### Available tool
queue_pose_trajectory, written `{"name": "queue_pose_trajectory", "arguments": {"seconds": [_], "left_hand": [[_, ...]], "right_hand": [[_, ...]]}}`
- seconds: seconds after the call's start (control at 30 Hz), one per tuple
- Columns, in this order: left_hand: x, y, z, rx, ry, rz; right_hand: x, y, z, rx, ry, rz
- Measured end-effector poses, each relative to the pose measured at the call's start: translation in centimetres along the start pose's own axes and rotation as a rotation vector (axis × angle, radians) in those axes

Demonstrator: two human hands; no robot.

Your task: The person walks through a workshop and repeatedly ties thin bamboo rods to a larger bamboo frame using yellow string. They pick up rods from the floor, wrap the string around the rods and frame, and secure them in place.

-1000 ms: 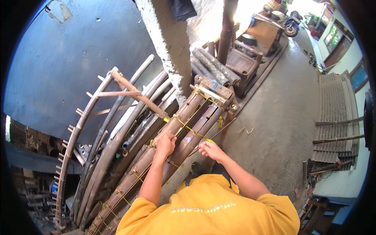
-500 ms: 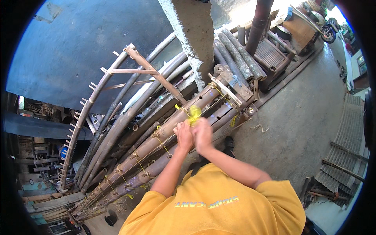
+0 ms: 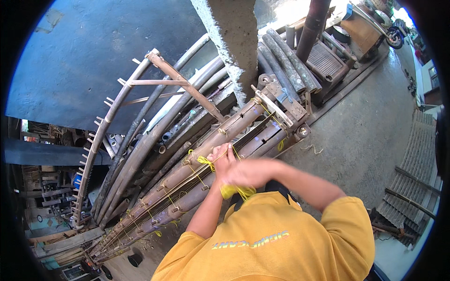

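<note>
Two long bamboo poles, the left one (image 3: 187,170) and the right one (image 3: 253,144), run side by side with wooden pegs and yellow string laced between them. My left hand (image 3: 222,158) is closed over the poles, pinching yellow string (image 3: 206,162) beside its fingers. A strand runs up from that hand toward the right. My right hand (image 3: 246,172), smeared by motion, crosses just right of the left hand. A loose bundle of yellow string (image 3: 232,191) hangs below it, seemingly from its grip. The right fingers are partly hidden.
A curved bamboo frame with pegs (image 3: 102,129) leans at the left by a blue wall. A concrete pillar (image 3: 236,44) rises beyond the poles. A wooden end block (image 3: 289,104) joins their far end, near stacked bamboo (image 3: 286,61). Corrugated sheets (image 3: 408,164) stand at the right.
My right hand has swung nearer and to the right, bringing the yellow bundle from above the hands to below them. The left hand has shifted slightly while holding string.
</note>
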State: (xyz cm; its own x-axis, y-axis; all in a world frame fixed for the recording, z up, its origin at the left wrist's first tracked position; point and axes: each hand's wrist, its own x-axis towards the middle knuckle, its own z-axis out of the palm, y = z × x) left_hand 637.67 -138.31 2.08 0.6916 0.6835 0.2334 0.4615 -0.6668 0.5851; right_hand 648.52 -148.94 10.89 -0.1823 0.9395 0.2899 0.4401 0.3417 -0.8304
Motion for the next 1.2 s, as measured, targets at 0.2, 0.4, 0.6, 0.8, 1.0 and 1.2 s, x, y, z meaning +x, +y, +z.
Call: {"name": "queue_pose_trajectory", "arguments": {"seconds": [0.2, 0.4, 0.6, 0.8, 1.0, 1.2], "left_hand": [[3.6, 2.4, -3.0, -0.482, -0.207, -0.126], [15.4, -3.2, -0.4, -0.29, -0.073, -0.295], [18.4, -1.2, 0.4, 0.587, -0.491, -0.103], [9.2, 13.4, 6.9, 0.087, -0.652, -0.174], [6.5, 12.5, 12.2, -0.098, -0.193, -0.079], [7.7, 15.1, 10.0, -0.043, -0.188, -0.022]], "right_hand": [[-5.7, 0.5, 7.2, 0.115, 0.072, 0.528], [-8.7, 1.4, 8.4, -0.06, 0.093, 0.365], [-13.8, 3.9, 3.1, -0.089, 0.758, 0.306], [-14.6, 6.8, -1.7, 1.728, 1.881, 0.706], [-4.5, 3.7, -7.8, 0.215, 1.091, 0.274], [-1.1, 13.8, -17.2, -1.064, 0.097, 0.595]]}}
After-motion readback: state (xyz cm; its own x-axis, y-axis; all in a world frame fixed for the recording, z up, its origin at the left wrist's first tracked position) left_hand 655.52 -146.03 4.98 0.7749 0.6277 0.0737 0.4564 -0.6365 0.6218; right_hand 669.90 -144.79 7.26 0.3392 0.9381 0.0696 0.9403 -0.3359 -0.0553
